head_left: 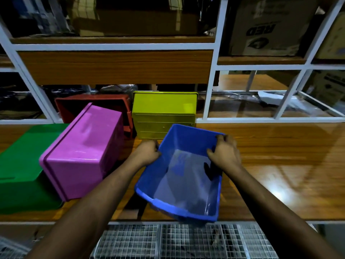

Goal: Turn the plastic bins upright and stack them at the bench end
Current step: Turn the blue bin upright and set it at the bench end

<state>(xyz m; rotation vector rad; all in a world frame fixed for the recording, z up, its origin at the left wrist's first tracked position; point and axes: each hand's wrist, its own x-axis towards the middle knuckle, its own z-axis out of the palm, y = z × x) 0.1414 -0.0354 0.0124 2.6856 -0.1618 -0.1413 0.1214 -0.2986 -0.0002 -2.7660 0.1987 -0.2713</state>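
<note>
A blue plastic bin point(186, 176) is open side up and tilted toward me at the bench's front edge. My left hand point(148, 153) grips its left rim and my right hand point(225, 153) grips its right rim. To the left, a pink bin point(84, 152) lies bottom up, leaning across a green bin point(24, 169) that is also bottom up. Behind them a red bin point(93, 105) lies on its side with its mouth facing me. A yellow-green bin point(164, 114) stands overturned at the back.
The wooden bench point(280, 161) stretches bare to the right. A white-framed shelf unit point(212, 77) with cardboard boxes point(268, 27) rises behind the bench. Wire mesh baskets point(168, 242) sit below the bench's front edge.
</note>
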